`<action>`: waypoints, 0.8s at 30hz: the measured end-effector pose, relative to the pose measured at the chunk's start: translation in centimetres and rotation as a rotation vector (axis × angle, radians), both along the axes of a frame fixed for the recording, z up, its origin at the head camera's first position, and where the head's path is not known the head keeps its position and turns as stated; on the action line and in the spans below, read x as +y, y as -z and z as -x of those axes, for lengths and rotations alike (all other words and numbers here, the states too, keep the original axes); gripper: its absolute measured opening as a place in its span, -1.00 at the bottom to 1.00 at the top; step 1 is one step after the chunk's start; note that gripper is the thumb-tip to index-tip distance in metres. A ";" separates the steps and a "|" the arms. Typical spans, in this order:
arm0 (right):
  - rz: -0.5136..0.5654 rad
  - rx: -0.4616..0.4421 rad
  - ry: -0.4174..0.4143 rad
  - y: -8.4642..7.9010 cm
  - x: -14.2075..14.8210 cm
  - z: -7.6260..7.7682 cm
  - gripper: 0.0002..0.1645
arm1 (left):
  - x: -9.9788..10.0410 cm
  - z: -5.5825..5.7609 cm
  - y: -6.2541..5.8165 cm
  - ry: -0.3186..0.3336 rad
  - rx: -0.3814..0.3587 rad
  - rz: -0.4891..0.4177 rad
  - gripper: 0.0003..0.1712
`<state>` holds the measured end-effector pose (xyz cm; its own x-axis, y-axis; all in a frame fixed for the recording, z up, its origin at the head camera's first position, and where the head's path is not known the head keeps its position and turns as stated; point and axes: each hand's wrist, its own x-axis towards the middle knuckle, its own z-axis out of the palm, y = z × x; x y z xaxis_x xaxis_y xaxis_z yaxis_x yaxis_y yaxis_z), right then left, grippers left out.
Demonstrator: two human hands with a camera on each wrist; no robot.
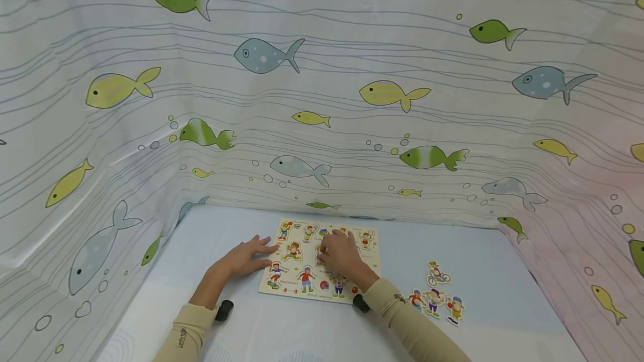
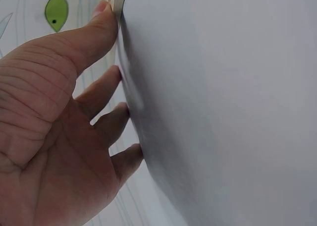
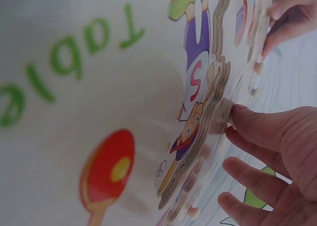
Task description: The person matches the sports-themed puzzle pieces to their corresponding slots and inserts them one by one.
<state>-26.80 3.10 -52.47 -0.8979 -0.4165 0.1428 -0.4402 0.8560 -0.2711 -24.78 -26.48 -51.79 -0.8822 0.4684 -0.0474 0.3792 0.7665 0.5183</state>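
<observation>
A light wooden puzzle board [image 1: 261,284] with cartoon sports figures lies on the table. At its left edge rests my left hand [image 1: 247,257], fingers spread and thumb against the board's side; the left wrist view also shows this hand [image 2: 59,132]. My right hand [image 1: 342,253] reaches over the middle of the board. Its thumb and index finger pinch a figure-shaped puzzle piece [image 1: 319,256], mostly hidden by the hand. In the right wrist view the other fingers of this hand [image 3: 277,156] are apart, behind a raised figure with an S shirt [image 3: 198,72].
Right of the board lie several loose puzzle pieces, among them a cyclist [image 1: 437,274] and a figure with a ball [image 1: 455,310]. Dark wrist cameras [image 1: 224,310] sit at both cuffs. A fish-printed curtain [image 1: 347,144] encloses the table [image 1: 483,256] at the back and sides.
</observation>
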 end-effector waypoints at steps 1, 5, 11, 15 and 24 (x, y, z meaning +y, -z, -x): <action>0.004 -0.001 -0.002 0.0 0.0 0.0 -0.84 | 0.0 0.0 0.0 0.001 0.001 0.000 -0.43; 0.015 -0.010 -0.006 -0.3 0.0 -0.2 -0.86 | 0.1 0.0 0.1 -0.002 0.003 0.005 -0.43; 0.003 -0.025 -0.011 -0.7 0.1 -0.3 -0.88 | 0.1 0.0 0.1 -0.009 -0.003 0.005 -0.43; -0.005 -0.027 -0.012 -0.7 0.4 -0.3 -0.89 | 0.2 0.0 0.0 -0.011 -0.014 0.003 -0.43; 0.055 -0.045 -0.005 -0.9 1.7 -0.4 -0.82 | 0.2 0.0 0.0 -0.010 -0.004 0.011 -0.44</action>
